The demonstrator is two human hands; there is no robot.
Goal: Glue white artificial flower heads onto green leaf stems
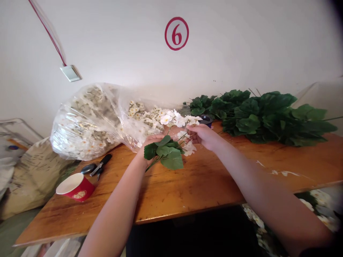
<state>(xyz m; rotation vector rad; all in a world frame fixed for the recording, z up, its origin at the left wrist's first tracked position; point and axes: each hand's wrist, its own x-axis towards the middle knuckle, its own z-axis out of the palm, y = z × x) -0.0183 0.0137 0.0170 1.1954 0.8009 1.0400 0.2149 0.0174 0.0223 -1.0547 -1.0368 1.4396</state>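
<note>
My left hand is closed around the stems of a small artificial plant with green leaves, above the middle of the wooden table. White flowers spread from this bunch toward the right. At the right side of the blossoms, my right hand has its fingers bent together on a white flower sprig. Behind my left hand, more white blossoms spill from the mouth of a clear plastic bag.
A red and white paper cup stands at the table's left, near black-handled snippers and a dark oval object. Green leaf stems are piled at the back right, beside a dark blue container. White flowers sit below the right edge.
</note>
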